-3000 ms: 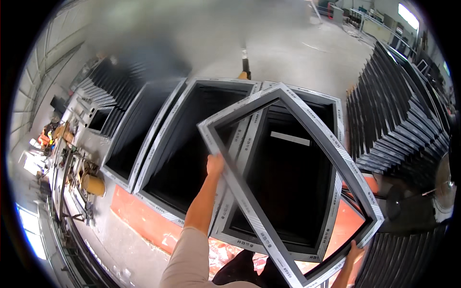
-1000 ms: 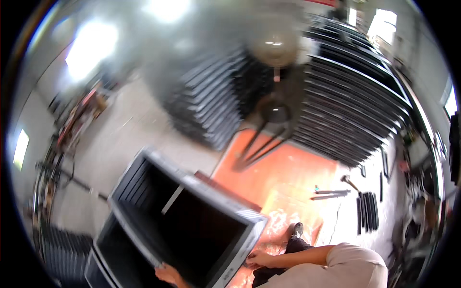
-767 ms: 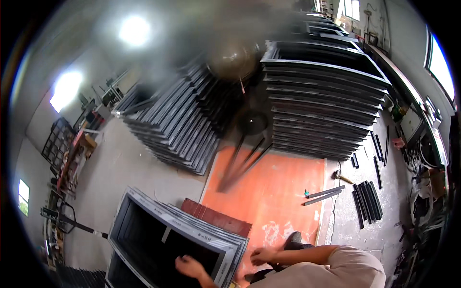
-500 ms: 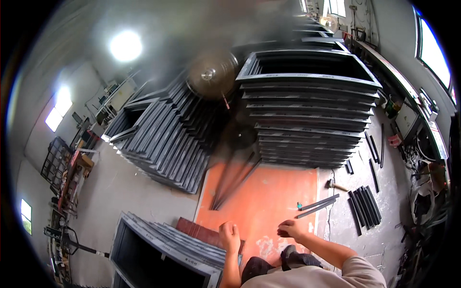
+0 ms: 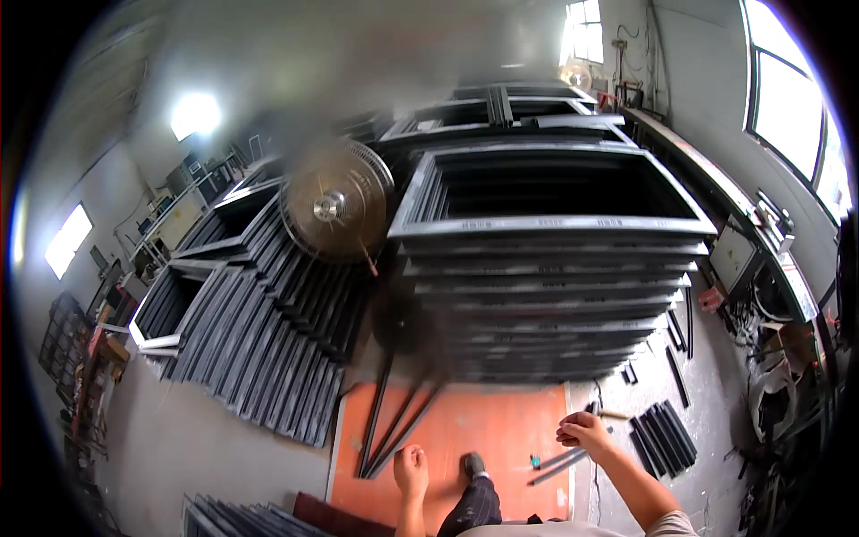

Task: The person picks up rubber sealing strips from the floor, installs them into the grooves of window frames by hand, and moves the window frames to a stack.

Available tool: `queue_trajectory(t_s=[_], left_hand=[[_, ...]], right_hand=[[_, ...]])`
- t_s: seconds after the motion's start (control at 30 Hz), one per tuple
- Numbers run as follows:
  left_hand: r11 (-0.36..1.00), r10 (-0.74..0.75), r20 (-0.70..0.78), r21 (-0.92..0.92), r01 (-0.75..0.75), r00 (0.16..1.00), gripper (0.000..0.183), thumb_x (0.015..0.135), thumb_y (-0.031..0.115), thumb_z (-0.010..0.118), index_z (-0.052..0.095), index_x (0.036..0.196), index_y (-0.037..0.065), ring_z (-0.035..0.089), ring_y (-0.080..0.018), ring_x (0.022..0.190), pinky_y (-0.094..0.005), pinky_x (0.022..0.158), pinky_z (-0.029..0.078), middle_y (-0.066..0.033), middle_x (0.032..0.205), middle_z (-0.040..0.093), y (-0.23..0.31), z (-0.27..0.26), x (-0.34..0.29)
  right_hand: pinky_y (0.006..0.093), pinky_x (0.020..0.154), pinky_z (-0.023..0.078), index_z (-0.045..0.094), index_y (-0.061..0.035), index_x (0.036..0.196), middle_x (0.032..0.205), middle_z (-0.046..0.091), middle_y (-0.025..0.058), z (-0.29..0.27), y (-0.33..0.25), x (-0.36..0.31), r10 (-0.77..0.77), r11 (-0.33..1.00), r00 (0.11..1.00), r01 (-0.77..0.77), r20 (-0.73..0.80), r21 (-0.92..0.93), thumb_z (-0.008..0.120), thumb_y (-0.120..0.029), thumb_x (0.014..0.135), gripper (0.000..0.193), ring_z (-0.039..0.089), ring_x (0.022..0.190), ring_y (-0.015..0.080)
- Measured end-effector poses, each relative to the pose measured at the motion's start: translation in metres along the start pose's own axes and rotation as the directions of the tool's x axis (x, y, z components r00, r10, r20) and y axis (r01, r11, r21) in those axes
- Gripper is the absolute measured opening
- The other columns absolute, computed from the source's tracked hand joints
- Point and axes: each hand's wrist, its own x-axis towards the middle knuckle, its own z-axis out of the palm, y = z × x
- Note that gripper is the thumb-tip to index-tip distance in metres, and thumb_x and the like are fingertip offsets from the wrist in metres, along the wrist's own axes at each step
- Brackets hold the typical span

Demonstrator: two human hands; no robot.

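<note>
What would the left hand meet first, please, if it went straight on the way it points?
Probably the nearest fan-stand leg, though depth is unclear and the left hand may pass above it.

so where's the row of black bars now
In the head view, the row of black bars lies on the grey floor at lower right, just right of the right hand.

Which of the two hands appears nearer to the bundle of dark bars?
The right hand, just left of the bundle; the left hand is farther, over the orange sheet.
</note>
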Motion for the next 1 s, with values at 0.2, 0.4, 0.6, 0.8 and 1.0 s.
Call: queue_trajectory(t_s=[0.2,0.4,0.6,0.8,1.0], left_hand=[[0.975,0.209,-0.123,-0.054,-0.217,0.97,0.012,0.088,0.006,0.062,0.063,0.099,0.002,0.062,-0.0292,0.077,-0.0378,0.068,0.051,-0.0134,0.089,0.063,0.07,0.001,0.185],[0.909,0.381,-0.23,-0.08,-0.408,0.895,0.013,0.091,0.002,0.057,0.063,0.102,0.001,0.061,-0.0255,0.084,-0.0346,0.074,0.051,-0.012,0.1,0.062,0.196,0.013,0.313],[0.845,0.46,-0.322,-0.126,-0.519,0.827,0.015,0.09,-0.001,0.055,0.063,0.102,-0.001,0.059,-0.0261,0.085,-0.0348,0.075,0.049,-0.0132,0.099,0.062,0.245,0.067,0.354],[0.917,0.36,-0.454,0.012,-0.398,0.815,0.012,0.091,0.0,0.054,0.064,0.098,-0.002,0.059,-0.0294,0.089,-0.0376,0.076,0.049,-0.0142,0.096,0.063,0.311,0.1,0.379],[0.928,0.355,-0.501,0.087,-0.362,0.789,0.012,0.092,-0.001,0.053,0.063,0.099,-0.004,0.06,-0.0283,0.086,-0.0366,0.074,0.05,-0.0147,0.096,0.063,0.364,0.143,0.388]], right_hand=[[0.03,0.074,0.057,0.059,0.0036,0.105,0.088,0.067,0.0098,0.03,-0.168,0.072,-0.368,0.923,0.927,0.374,0.073,-0.088,0.062,-0.009,0.094,0.017,0.068,0.082,0.0179],[0.026,0.066,0.055,0.061,0.0015,0.098,0.08,0.066,0.0059,0.007,-0.292,0.141,-0.539,0.806,0.841,0.531,0.047,-0.26,0.061,0.002,0.091,0.007,0.065,0.072,0.0125],[0.0262,0.063,0.053,0.065,-0.0011,0.092,0.076,0.065,0.006,-0.04,-0.411,0.259,-0.706,0.586,0.708,0.605,0.027,-0.539,0.066,-0.004,0.087,0.006,0.064,0.07,0.014],[0.0406,0.073,0.051,0.065,-0.0045,0.091,0.084,0.064,0.0137,-0.095,-0.543,0.407,-0.849,-0.022,0.476,0.401,0.229,-0.916,0.067,-0.013,0.079,0.014,0.064,0.081,0.0322],[0.0434,0.083,0.05,0.062,-0.0054,0.091,0.096,0.063,0.012,-0.14,-0.658,0.547,-0.885,-0.293,0.316,0.191,0.341,-0.937,0.068,-0.007,0.075,0.017,0.061,0.099,0.0329]])
